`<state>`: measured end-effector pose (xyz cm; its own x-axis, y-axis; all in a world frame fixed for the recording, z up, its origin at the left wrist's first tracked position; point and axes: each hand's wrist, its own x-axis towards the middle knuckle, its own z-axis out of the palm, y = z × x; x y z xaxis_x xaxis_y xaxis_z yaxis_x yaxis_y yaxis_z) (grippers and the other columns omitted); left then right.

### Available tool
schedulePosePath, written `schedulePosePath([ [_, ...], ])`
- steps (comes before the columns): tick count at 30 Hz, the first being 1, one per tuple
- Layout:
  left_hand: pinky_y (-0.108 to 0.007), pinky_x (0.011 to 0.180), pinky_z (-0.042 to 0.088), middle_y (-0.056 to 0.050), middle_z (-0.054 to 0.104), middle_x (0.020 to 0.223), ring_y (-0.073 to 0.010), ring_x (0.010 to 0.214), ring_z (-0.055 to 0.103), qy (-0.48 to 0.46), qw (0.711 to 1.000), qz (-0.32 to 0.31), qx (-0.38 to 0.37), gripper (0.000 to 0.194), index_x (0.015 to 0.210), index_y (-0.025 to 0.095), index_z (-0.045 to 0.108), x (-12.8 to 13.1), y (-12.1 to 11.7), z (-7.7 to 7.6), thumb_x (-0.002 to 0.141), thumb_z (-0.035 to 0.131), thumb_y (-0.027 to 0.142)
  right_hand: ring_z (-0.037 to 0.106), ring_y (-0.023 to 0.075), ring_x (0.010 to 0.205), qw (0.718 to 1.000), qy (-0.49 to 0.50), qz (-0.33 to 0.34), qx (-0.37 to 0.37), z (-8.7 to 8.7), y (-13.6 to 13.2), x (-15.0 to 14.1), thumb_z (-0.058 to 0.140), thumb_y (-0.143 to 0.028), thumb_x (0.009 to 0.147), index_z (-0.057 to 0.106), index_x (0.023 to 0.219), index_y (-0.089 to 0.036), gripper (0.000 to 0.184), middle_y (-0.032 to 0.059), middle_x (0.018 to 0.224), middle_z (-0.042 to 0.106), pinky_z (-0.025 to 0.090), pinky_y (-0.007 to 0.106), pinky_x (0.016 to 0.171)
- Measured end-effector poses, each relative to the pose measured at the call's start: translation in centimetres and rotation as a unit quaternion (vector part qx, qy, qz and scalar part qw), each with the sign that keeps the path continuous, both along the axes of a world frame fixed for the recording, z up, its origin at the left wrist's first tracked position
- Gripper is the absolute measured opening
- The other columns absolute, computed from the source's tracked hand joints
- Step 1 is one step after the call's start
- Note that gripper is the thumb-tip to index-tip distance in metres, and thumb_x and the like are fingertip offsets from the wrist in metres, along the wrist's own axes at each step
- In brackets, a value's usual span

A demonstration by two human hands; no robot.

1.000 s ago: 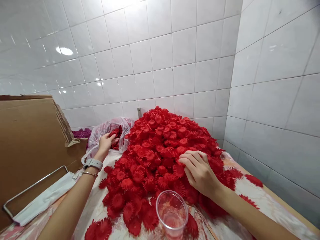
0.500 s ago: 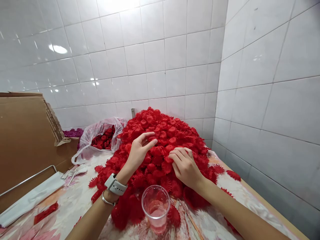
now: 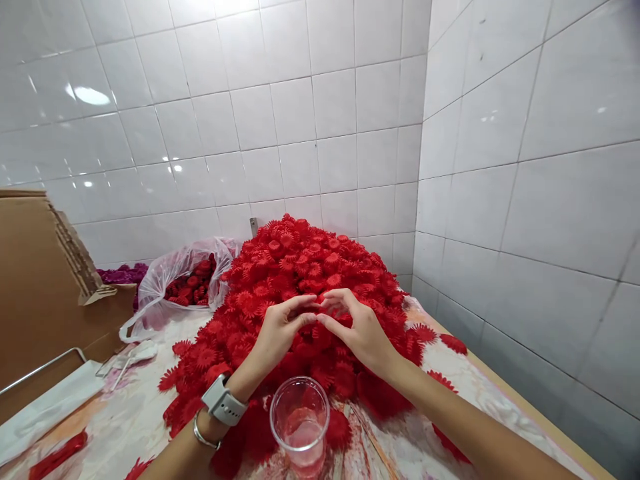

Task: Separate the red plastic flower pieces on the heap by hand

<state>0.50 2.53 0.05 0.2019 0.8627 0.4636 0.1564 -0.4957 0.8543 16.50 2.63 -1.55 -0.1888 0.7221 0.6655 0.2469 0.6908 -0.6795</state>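
A large heap of red, fringed flower-like pieces (image 3: 295,257) fills the middle of the table. My left hand (image 3: 281,327), with a pale watch and a bangle on its wrist, reaches over the front of the heap, its thumb and fingers curled. My right hand (image 3: 360,330) meets it fingertip to fingertip. Both hands seem to pinch one red flower piece (image 3: 321,299) between them, mostly hidden by the fingers and hard to part from the red behind. Below the hands stands a clear plastic cup (image 3: 300,427) with some pinkish liquid.
A plastic bag (image 3: 155,283) of more red pieces lies at the left, before a purple heap (image 3: 123,273). A cardboard box (image 3: 40,267) stands far left. Loose red pieces (image 3: 424,333) lie on the stained floral cloth (image 3: 140,400). Tiled walls (image 3: 300,113) close the back and right.
My right hand has turned and moved left until its fingertips meet those of my left hand. My left hand has come down a little. The view has shifted slightly right.
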Motion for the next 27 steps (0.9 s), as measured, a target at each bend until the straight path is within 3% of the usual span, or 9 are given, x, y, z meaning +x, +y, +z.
schedulePosePath([
  [6, -0.033, 0.075, 0.051, -0.007, 0.072, 0.085, -0.0225, 0.081, 0.065, -0.012, 0.999, 0.034, -0.009, 0.022, 0.085, 0.015, 0.069, -0.1, -0.2, 0.3, 0.065, 0.066, 0.024, 0.062, 0.0154, 0.079, 0.997, 0.040, 0.052, -0.031, -0.6, -0.1, -0.5, 0.060, -0.027, 0.075, 0.049, 0.092, -0.022, 0.021, 0.0022, 0.088, 0.063, 0.051, 0.033, 0.076],
  [9, -0.033, 0.072, 0.052, -0.006, 0.071, 0.084, -0.0209, 0.078, 0.065, -0.011, 1.000, 0.010, -0.020, 0.035, 0.098, 0.017, 0.064, -0.2, -0.4, 0.7, 0.064, 0.068, 0.023, 0.063, 0.0164, 0.080, 0.994, 0.072, 0.059, -0.051, -0.7, -0.2, -0.6, 0.062, -0.027, 0.073, 0.048, 0.093, -0.022, 0.025, 0.0031, 0.089, 0.063, 0.052, 0.033, 0.077],
  [12, -0.033, 0.073, 0.051, -0.007, 0.068, 0.099, -0.0210, 0.084, 0.064, -0.009, 1.000, 0.005, -0.021, 0.051, 0.106, 0.019, 0.059, -0.3, -0.5, 0.9, 0.058, 0.073, 0.021, 0.063, 0.0174, 0.086, 0.994, 0.085, 0.051, -0.047, -0.7, -0.2, -0.6, 0.063, -0.025, 0.072, 0.048, 0.095, -0.022, 0.027, 0.0047, 0.095, 0.063, 0.052, 0.035, 0.081],
  [16, -0.035, 0.079, 0.050, -0.008, 0.068, 0.096, -0.0239, 0.090, 0.062, 0.007, 1.000, 0.004, -0.026, 0.039, 0.091, 0.015, 0.064, -0.2, -0.4, 0.9, 0.054, 0.075, 0.020, 0.062, 0.0188, 0.093, 0.998, 0.066, 0.020, -0.003, -0.8, -0.2, -0.5, 0.060, -0.020, 0.073, 0.050, 0.098, -0.023, 0.028, 0.0048, 0.099, 0.063, 0.050, 0.038, 0.086],
  [21, -0.036, 0.083, 0.048, -0.006, 0.068, 0.105, -0.0258, 0.099, 0.059, 0.002, 0.999, -0.031, -0.040, 0.042, 0.098, 0.019, 0.066, -0.1, -0.6, 1.0, 0.057, 0.073, 0.020, 0.059, 0.0200, 0.100, 0.998, 0.059, 0.001, 0.016, -1.0, -0.4, -0.5, 0.058, -0.018, 0.074, 0.049, 0.100, -0.023, 0.028, 0.0058, 0.105, 0.062, 0.048, 0.040, 0.089],
  [27, -0.034, 0.077, 0.050, -0.006, 0.072, 0.091, -0.0239, 0.085, 0.064, -0.014, 0.999, 0.002, -0.031, 0.027, 0.086, 0.017, 0.070, -0.2, -0.5, 0.8, 0.058, 0.071, 0.017, 0.058, 0.0192, 0.101, 0.997, 0.064, 0.027, -0.017, -1.0, -0.6, -0.7, 0.062, -0.026, 0.074, 0.047, 0.103, -0.023, 0.033, 0.0057, 0.103, 0.062, 0.047, 0.039, 0.091],
])
